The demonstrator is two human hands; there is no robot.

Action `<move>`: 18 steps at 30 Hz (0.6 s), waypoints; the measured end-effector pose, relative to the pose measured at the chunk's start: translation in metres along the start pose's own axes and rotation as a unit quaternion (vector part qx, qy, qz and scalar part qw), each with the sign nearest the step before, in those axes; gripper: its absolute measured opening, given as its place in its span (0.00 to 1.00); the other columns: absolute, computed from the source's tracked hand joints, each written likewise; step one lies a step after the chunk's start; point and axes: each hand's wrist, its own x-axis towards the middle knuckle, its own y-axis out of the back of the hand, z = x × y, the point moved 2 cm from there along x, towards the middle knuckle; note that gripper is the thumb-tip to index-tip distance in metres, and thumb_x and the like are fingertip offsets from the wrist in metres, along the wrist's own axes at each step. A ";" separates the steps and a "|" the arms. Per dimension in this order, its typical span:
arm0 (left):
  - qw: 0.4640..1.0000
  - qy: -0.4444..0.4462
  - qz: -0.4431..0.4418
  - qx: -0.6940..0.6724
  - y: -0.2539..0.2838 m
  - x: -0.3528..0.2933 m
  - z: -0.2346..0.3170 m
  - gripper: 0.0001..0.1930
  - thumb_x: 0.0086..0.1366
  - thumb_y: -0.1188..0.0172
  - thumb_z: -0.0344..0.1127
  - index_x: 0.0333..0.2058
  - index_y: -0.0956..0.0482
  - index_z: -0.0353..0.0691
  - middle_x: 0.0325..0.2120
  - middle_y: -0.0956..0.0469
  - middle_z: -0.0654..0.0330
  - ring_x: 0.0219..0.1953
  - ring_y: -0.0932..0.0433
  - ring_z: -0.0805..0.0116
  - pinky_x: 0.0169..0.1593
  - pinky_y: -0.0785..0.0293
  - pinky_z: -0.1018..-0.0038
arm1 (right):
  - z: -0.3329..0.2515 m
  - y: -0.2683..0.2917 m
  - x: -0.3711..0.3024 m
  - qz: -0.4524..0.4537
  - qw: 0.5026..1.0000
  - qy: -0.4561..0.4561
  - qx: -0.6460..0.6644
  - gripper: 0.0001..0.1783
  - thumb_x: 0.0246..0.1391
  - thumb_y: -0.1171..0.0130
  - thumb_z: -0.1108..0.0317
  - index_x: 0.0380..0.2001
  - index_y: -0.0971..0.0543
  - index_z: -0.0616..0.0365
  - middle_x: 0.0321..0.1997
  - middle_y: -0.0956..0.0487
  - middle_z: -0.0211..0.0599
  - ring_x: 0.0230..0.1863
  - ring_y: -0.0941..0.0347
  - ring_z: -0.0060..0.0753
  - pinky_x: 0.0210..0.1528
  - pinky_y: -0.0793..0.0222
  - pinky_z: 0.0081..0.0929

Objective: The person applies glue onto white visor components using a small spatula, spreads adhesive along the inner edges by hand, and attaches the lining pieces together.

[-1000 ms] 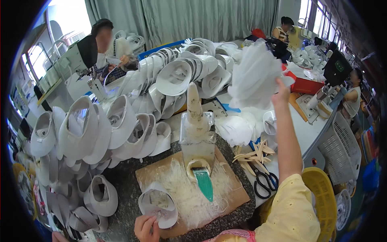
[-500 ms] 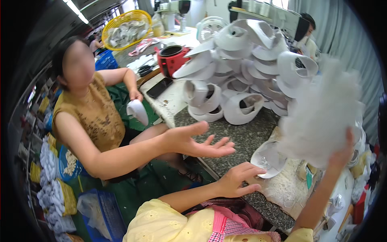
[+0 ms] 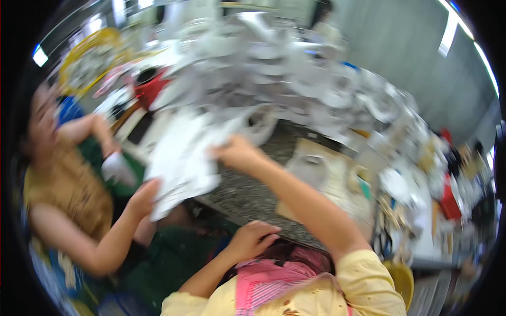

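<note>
Carries a fanned stack of thin white sheets (image 3: 184,158) leftward, from above the tan, dust-covered rectangular board (image 3: 334,197) half a second ago to over the left edge of the speckled dark-grey tabletop (image 3: 243,195). Holds its right side narrowly in the bare right hand (image 3: 237,154); meets, at its lower left, a seated co-worker's bare hand (image 3: 143,197), earlier outstretched apart from it. Rests the bare left hand (image 3: 254,238), loosely spread, near the tabletop's front edge.
</note>
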 end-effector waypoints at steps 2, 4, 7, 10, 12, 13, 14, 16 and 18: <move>1.000 0.000 -0.012 -0.007 -0.009 0.012 0.001 0.08 0.47 0.46 0.31 0.29 0.27 0.39 0.26 0.27 0.57 0.29 0.29 0.60 0.34 0.34 0.72 | 0.014 0.008 -0.019 0.222 0.915 0.192 -0.275 0.29 0.32 0.44 0.47 0.33 0.28 0.60 0.29 0.26 0.43 0.32 0.30 0.42 0.36 0.36 0.32; 1.000 -0.008 -0.021 0.007 -0.010 0.016 0.002 0.09 0.46 0.45 0.29 0.29 0.27 0.38 0.25 0.27 0.57 0.28 0.28 0.60 0.32 0.33 0.72 | 0.015 0.028 -0.053 0.170 0.939 0.191 -0.228 0.26 0.34 0.44 0.50 0.33 0.28 0.58 0.28 0.26 0.41 0.32 0.29 0.39 0.36 0.36 0.29; 0.999 0.030 -0.028 -0.007 -0.026 0.021 0.001 0.09 0.44 0.44 0.27 0.28 0.27 0.37 0.23 0.27 0.57 0.27 0.28 0.62 0.31 0.33 0.74 | 0.044 0.106 -0.144 0.295 0.888 0.346 -0.067 0.15 0.34 0.41 0.67 0.30 0.27 0.56 0.24 0.26 0.38 0.29 0.29 0.32 0.31 0.34 0.23; 0.997 0.054 -0.049 -0.004 -0.025 0.034 0.017 0.10 0.42 0.44 0.25 0.28 0.27 0.36 0.23 0.27 0.57 0.26 0.29 0.63 0.30 0.34 0.75 | 0.125 0.211 -0.228 0.629 0.730 0.261 -0.064 0.10 0.36 0.48 0.77 0.28 0.27 0.60 0.23 0.27 0.30 0.24 0.33 0.18 0.26 0.36 0.16; 0.999 0.012 -0.045 -0.013 -0.034 0.050 0.021 0.10 0.42 0.44 0.25 0.28 0.27 0.36 0.23 0.27 0.56 0.26 0.29 0.62 0.30 0.34 0.75 | 0.200 0.275 -0.295 0.762 0.636 0.100 -0.070 0.13 0.36 0.45 0.71 0.31 0.28 0.59 0.26 0.27 0.34 0.26 0.32 0.22 0.28 0.36 0.19; 0.998 0.001 -0.052 -0.017 -0.040 0.058 0.026 0.10 0.42 0.44 0.25 0.28 0.27 0.36 0.23 0.27 0.56 0.26 0.29 0.62 0.30 0.34 0.74 | 0.254 0.298 -0.329 0.781 0.596 -0.066 -0.172 0.19 0.34 0.42 0.65 0.34 0.29 0.58 0.29 0.27 0.39 0.30 0.31 0.31 0.33 0.36 0.26; 0.998 -0.004 -0.059 -0.016 -0.044 0.065 0.027 0.10 0.42 0.44 0.25 0.28 0.27 0.36 0.23 0.27 0.56 0.26 0.29 0.62 0.30 0.34 0.74 | 0.298 0.309 -0.352 0.751 0.578 -0.186 -0.258 0.25 0.32 0.41 0.60 0.36 0.31 0.58 0.33 0.29 0.44 0.36 0.33 0.40 0.39 0.39 0.33; 0.996 -0.036 -0.080 0.032 -0.046 0.073 0.030 0.10 0.42 0.44 0.24 0.28 0.27 0.35 0.23 0.26 0.57 0.27 0.27 0.66 0.32 0.33 0.77 | 0.333 0.318 -0.365 0.697 0.595 -0.298 -0.265 0.30 0.31 0.41 0.53 0.36 0.33 0.63 0.35 0.30 0.47 0.40 0.35 0.44 0.43 0.42 0.35; 0.996 0.014 -0.082 0.036 -0.048 0.076 0.033 0.10 0.42 0.44 0.24 0.27 0.27 0.36 0.24 0.26 0.57 0.27 0.27 0.65 0.32 0.33 0.77 | 0.346 0.324 -0.365 0.581 0.629 -0.462 -0.230 0.34 0.31 0.43 0.46 0.34 0.32 0.67 0.35 0.29 0.50 0.40 0.35 0.45 0.44 0.43 0.35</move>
